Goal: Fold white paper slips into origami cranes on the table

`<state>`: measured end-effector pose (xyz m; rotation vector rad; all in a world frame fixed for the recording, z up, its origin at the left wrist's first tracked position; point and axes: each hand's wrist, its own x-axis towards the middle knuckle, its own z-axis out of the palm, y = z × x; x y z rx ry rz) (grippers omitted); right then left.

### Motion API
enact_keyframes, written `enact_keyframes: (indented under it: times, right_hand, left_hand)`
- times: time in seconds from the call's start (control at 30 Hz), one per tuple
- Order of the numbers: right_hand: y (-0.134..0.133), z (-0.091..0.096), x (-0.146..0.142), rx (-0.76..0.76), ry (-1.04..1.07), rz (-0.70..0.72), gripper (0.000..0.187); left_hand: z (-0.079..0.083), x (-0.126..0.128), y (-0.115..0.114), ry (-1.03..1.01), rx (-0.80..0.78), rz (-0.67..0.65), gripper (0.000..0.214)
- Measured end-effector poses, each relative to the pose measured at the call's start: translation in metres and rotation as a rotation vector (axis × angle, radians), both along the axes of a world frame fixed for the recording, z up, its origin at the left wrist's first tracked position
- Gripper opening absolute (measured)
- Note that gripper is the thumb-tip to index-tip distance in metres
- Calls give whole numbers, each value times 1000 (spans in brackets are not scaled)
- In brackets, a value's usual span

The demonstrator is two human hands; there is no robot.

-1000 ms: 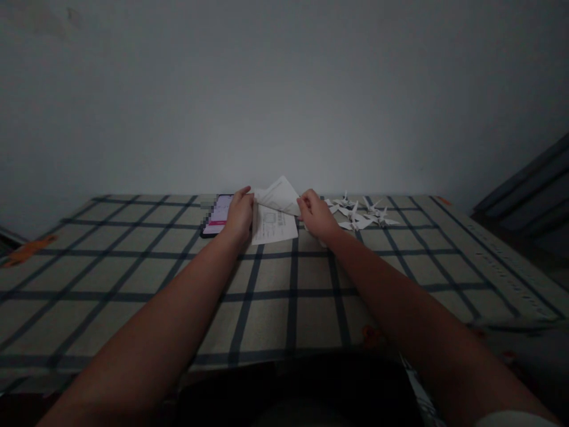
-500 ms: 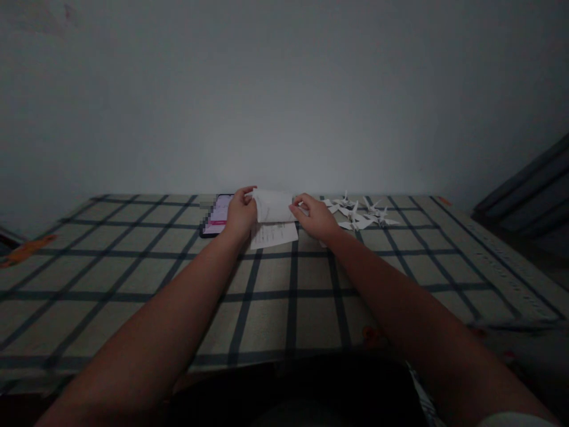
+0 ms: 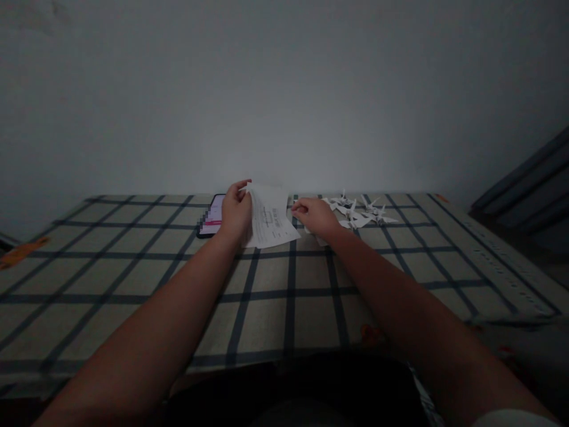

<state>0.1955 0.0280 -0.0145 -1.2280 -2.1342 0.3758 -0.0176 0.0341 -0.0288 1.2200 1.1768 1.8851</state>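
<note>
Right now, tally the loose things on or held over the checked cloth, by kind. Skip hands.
Smartphone: 1
Origami cranes: 4
Printed paper sheet: 1
Total: 6
Not counted: pale piece partly under the right hand, too hidden to identify.

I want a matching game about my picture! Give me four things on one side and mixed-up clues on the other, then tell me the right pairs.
Things:
1. phone
2. printed sheet
3. paper birds
4. tablecloth

Clues:
A. grouped beside the right hand
B. pale, with dark lines crossing it
C. held at one side by the left hand
D. dark edge and a lit screen with a pink band

Right pairs: 1-D, 2-C, 3-A, 4-B
</note>
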Motion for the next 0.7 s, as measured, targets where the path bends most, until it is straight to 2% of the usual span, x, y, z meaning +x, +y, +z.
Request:
enact_keyframes:
  times: [0.17,0.23,0.37,0.43,0.5,0.6,0.7]
  right_hand:
    - [0,1,0,73,-29,-9,16]
    - [0,1,1,95,-38,-19,12]
    - [1,0,0,38,-84,-74,21]
    - [3,-2,0,55,-94,-59,20]
    - [5,-3,1,85,-84,-25,13]
    - [4,-3,2,109,-46,72,19]
    - [-4,0,-2,120,-70,324,29]
  left_hand:
    - [2,3,-4,22,28,-11,29]
    - [2,2,-4,41,33,-15,28]
    - [-1,1,-2,85,51,-4,28]
    - [-3,1,0,81,65,-16,28]
    - [-5,2,2,69,80,-34,29]
    - [-9,0,8,76,118,-36,31]
    - [-14,-4,14,119,154,-6,32]
